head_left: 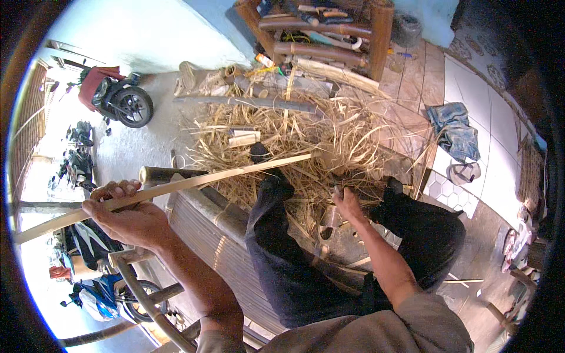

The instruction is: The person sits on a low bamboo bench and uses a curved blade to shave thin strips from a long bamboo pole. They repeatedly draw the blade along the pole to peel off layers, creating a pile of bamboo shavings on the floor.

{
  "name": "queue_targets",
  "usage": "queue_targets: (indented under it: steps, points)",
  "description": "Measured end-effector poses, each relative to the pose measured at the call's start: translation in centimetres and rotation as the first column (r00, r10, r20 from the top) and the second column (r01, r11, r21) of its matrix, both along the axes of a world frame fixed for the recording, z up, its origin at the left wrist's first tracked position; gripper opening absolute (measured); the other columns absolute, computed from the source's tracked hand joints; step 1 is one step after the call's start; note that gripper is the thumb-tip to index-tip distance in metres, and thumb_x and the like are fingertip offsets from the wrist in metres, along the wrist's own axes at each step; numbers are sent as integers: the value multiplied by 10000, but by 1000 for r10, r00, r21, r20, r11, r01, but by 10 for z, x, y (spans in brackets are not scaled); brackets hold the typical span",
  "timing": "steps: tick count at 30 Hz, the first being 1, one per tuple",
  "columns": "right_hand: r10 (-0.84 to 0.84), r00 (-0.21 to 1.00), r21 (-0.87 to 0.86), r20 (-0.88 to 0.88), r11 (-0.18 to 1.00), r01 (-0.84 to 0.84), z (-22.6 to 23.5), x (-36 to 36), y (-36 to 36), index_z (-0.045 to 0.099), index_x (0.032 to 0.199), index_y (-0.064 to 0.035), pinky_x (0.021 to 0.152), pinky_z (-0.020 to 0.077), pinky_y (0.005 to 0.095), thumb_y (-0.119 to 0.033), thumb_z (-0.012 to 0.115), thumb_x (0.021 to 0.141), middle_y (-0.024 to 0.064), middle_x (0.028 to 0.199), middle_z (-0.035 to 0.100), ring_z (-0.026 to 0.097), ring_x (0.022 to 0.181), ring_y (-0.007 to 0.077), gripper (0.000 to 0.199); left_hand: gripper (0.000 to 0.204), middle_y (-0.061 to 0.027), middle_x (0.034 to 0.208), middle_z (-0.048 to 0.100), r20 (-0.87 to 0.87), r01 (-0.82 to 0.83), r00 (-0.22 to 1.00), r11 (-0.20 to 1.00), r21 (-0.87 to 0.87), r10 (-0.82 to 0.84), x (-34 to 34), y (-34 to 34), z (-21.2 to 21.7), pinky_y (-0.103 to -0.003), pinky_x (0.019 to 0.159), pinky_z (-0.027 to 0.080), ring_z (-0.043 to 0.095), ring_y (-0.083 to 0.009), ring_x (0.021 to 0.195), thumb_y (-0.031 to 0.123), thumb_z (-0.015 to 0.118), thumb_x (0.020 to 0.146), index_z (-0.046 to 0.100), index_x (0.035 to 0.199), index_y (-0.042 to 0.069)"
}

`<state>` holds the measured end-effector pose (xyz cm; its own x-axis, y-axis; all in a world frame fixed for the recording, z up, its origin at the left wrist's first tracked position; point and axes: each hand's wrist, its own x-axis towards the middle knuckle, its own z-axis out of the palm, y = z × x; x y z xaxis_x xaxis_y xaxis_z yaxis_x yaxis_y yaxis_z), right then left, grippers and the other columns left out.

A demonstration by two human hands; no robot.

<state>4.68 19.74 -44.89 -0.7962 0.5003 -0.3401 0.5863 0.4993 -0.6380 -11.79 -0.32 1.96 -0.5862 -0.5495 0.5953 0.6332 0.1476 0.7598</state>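
At about nine o'clock in my view, my left hand [126, 215] is wrapped tight around a long split bamboo strip [170, 187], fingers curled over the top and thumb beneath. The strip runs from the far left edge up toward the centre, its free end ending over the heap of straw-coloured shavings [294, 141] at twelve o'clock. I judge the strip light and stiff along its length but springy toward the unsupported tip; its cut edges look sharp and splintery, so I would hold it on the flat faces, near the middle as now, not by the thin end.

My right hand [347, 203] sits just right of centre, down between my knees in dark trousers [294, 265]. It seems closed on something dark, perhaps a blade handle, but I cannot tell what it grips or how firmly.

Under the strip, at eight o'clock, lies a slatted bamboo bench [206, 235] with a thick bamboo pole [162, 173] along its upper edge. At one o'clock stands a bamboo rack [329, 35] with tools and loose odds lying on its rungs; I cannot make them out singly. No box or basket shows near my hands. A folded pair of jeans [453, 126] and a sandal [463, 172] lie on the tiled floor [488, 117] at three o'clock. Parked motorbikes [120, 97] stand at ten o'clock.
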Motion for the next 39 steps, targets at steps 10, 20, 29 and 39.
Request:
queue_targets:
  steps: [10,20,29,39]
  points:
    - [93,946,-229,-310,959,-169,244,39,-19,570,1096,-37,662,543,511,-475,483,965,229,853,668,649,716,438,465,491,-9,566,320,20,78,997,997,27,-78,75,48,22,-245,460,301,328,-94,508,462,415,985,278,638,143]
    - [150,786,-208,-600,919,-334,382,42,-53,516,1003,-9,601,511,542,-412,588,924,261,705,622,641,689,455,416,361,-107,870,536,-230,-165,969,932,-322,92,103,54,-12,-380,737,417,479,-210,788,323,384,1015,524,852,34]
    - [240,726,-71,-644,927,-369,362,42,-53,512,946,-8,560,503,522,-397,588,930,245,648,610,632,635,444,396,233,-153,877,581,-510,-593,804,361,-720,304,129,30,31,-368,671,449,543,-243,740,213,395,1012,498,982,6]
    - [323,577,0,-750,872,-489,381,61,-53,559,990,-6,616,535,507,-409,561,937,251,784,645,650,718,444,406,488,-79,767,463,-258,-138,962,975,-172,91,123,57,34,-398,878,346,462,-216,864,412,333,1044,439,690,92]
